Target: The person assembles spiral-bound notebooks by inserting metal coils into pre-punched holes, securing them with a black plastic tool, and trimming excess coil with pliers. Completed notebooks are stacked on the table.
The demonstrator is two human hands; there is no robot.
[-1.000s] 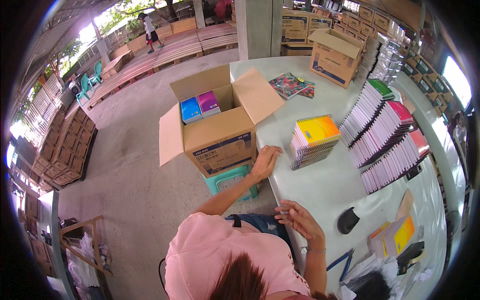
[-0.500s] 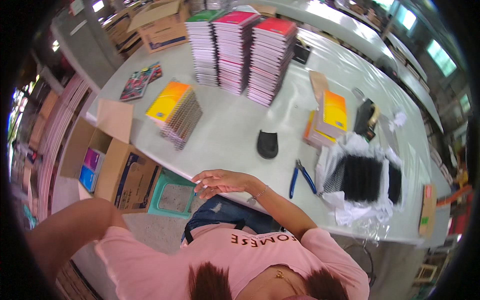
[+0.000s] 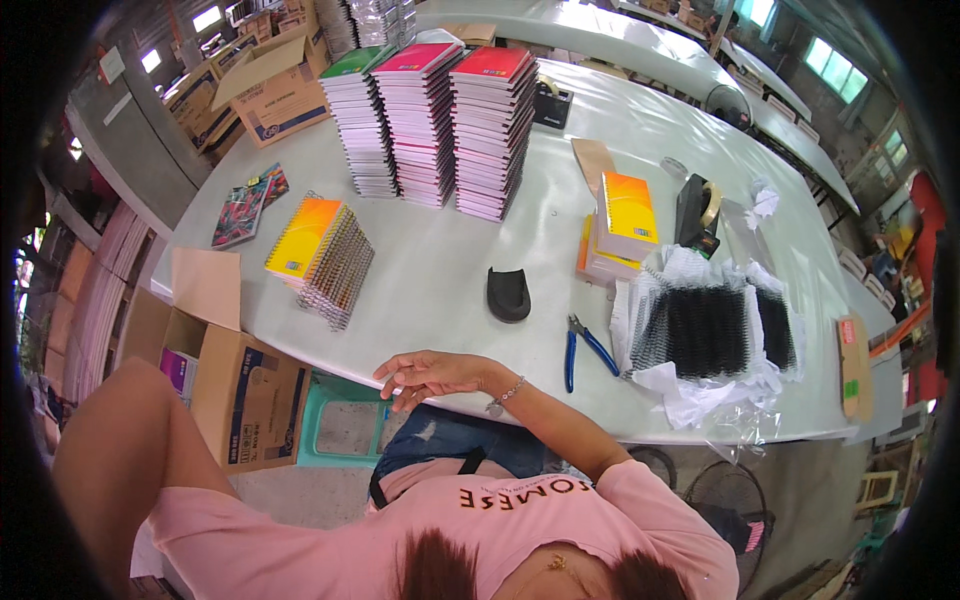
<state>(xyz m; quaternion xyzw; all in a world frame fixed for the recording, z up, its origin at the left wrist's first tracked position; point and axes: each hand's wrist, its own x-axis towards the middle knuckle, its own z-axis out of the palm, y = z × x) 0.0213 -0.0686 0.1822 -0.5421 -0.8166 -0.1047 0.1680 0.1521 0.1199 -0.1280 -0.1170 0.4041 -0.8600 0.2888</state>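
Observation:
My right hand hovers at the table's front edge, holding nothing, its fingers loosely bent and apart. My left arm is bent at the far left, and its hand is out of view. Left of centre stands a stack of yellow-orange spiral notebooks with metal coils. Beyond my right hand lies a black U-shaped piece. Blue-handled cutting pliers rest to its right. Below my left forearm side, an open cardboard box contains purple-covered books.
Three tall stacks of notebooks, green, pink and red, stand at the back. On the right are more yellow notebooks, a tape dispenser and black coils on white wrapping. A green stool stands below the table.
My left elbow has moved outward to the left and up, over part of the box. The whole view has shifted somewhat; my right hand stays at the table edge.

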